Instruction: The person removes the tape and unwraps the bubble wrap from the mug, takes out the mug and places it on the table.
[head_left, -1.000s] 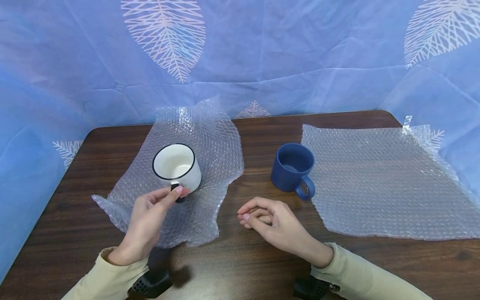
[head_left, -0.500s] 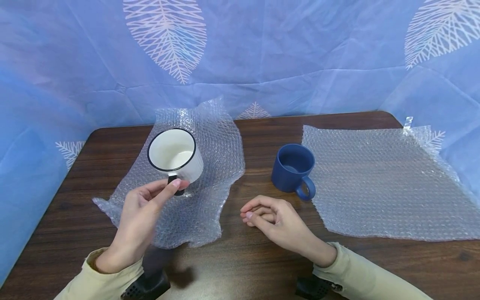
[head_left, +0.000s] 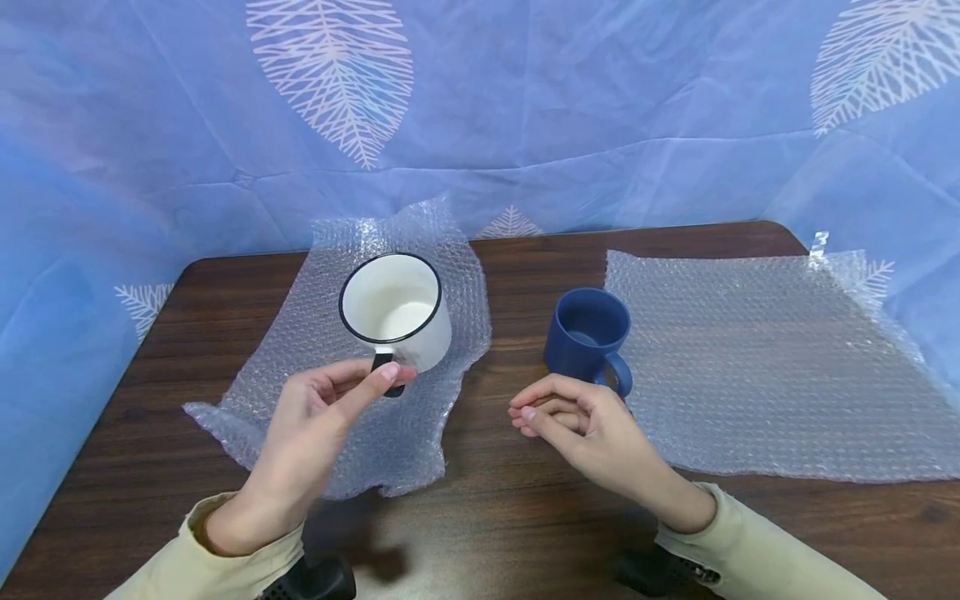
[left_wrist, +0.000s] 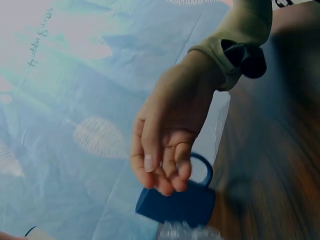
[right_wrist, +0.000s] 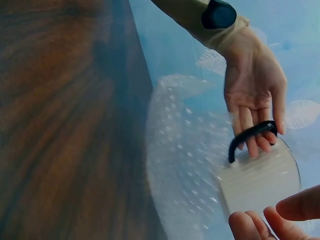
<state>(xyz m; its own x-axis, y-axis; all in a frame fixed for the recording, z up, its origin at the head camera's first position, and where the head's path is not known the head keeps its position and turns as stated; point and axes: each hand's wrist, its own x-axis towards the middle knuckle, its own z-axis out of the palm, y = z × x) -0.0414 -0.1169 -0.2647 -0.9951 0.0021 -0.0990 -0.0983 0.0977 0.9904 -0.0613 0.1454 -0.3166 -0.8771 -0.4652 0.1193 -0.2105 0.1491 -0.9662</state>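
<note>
My left hand [head_left: 315, 433] pinches the black handle of a white enamel mug [head_left: 431, 342] between thumb and fingers. The mug is raised, upright, over a sheet of bubble wrap [head_left: 405, 450] on the left. In the right wrist view, the fingers of that left hand [right_wrist: 255, 90] pass through the handle loop [right_wrist: 252, 132]. My right hand [head_left: 585, 425] hovers with loosely bent fingers and holds nothing. It is nearest a blue mug [head_left: 577, 350], whose handle it partly overlaps in the head view. The left wrist view has this blue mug [left_wrist: 180, 205] behind the right hand [left_wrist: 172, 125].
A second sheet of bubble wrap [head_left: 780, 367] lies flat on the right, reaching over the right edge of the dark wooden table [head_left: 480, 533]. Behind stands a blue curtain [head_left: 570, 100] with white leaf prints.
My left hand has lifted the white mug off the bubble wrap and carried it to the right. The right hand has shifted right, closer to the blue mug.
</note>
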